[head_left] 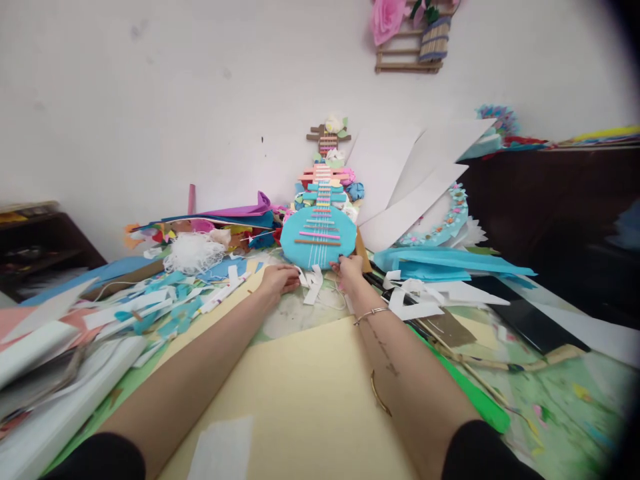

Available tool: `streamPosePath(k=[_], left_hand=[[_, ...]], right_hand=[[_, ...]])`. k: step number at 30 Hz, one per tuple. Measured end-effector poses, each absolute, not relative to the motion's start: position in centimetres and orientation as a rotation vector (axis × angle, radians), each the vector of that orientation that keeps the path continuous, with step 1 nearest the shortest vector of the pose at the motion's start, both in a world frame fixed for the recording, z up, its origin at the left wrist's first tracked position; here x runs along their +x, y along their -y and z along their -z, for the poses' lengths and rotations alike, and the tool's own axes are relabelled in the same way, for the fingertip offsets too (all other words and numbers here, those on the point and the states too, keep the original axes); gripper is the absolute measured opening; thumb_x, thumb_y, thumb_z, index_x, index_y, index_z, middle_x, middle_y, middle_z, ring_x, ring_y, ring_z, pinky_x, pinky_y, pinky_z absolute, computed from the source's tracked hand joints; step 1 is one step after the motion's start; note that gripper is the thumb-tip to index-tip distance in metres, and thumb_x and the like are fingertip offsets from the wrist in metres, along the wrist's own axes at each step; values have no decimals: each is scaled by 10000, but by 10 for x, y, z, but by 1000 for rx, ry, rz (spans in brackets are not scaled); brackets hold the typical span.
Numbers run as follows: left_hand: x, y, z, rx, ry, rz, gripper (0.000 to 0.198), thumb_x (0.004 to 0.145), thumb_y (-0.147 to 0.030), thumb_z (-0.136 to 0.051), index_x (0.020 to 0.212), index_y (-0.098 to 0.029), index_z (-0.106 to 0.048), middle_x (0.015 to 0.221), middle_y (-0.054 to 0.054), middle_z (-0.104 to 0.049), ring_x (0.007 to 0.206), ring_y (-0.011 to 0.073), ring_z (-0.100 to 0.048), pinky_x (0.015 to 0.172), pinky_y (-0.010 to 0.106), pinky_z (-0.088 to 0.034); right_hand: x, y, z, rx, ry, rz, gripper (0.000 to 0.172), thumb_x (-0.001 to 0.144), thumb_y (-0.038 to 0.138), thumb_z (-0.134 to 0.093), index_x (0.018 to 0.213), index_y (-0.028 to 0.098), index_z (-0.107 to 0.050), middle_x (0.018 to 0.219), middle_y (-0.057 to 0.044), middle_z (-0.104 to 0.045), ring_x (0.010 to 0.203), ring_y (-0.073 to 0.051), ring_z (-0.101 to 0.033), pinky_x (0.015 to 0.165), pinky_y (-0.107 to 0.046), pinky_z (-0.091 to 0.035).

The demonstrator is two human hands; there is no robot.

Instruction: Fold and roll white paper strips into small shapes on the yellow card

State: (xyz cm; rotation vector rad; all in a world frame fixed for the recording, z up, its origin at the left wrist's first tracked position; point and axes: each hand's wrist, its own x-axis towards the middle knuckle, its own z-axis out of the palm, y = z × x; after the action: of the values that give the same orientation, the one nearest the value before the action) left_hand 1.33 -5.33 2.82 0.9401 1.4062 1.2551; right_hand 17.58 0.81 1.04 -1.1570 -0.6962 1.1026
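A blue paper lute model [319, 235] with pink and orange bars and white strings leans upright against the wall at the back of the table. My left hand [280, 277] rests just below its lower left edge, fingers curled onto a white paper strip [313, 283]. My right hand [349, 271] touches the model's lower right rim, fingers bent around the edge. A thin bangle sits on my right wrist. Both forearms lie over a large cream sheet [300, 393].
Heaps of blue, white and pink paper scraps [165, 307] and a white mesh ball [193, 253] fill the left. Large white sheets [415, 180] and blue paper [440, 261] lie right. A green stick [470, 393] and a dark cabinet [550, 213] stand right.
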Motion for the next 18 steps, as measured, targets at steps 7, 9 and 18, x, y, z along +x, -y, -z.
streamPosePath(k=[7, 9, 18], left_hand=[[15, 61, -31, 1035, -1450, -1218, 194, 556, -102, -636, 749, -108, -656, 545, 17, -612, 470, 90, -563, 490, 196, -502], [16, 63, -33, 1082, -1451, -1182, 240, 561, -114, -633, 797, -116, -675, 575, 20, -626, 479, 90, -563, 487, 196, -489], [26, 58, -34, 1459, -1511, -924, 427, 597, -80, -535, 974, -173, -712, 360, -51, -481, 294, 51, -331, 339, 165, -239]], right_hand=[[170, 2, -20, -1173, 590, -1188, 75, 787, 57, -487, 811, 118, -524, 477, -12, -539, 467, -155, -610, 437, -226, -509], [169, 4, -21, -1168, 575, -1205, 82, 792, 52, -480, 813, 121, -518, 488, -17, -545, 488, -157, -620, 449, -226, -515], [168, 10, -24, -1118, 538, -1233, 101, 792, 46, -479, 802, 145, -492, 503, -8, -545, 515, -151, -628, 457, -213, -517]])
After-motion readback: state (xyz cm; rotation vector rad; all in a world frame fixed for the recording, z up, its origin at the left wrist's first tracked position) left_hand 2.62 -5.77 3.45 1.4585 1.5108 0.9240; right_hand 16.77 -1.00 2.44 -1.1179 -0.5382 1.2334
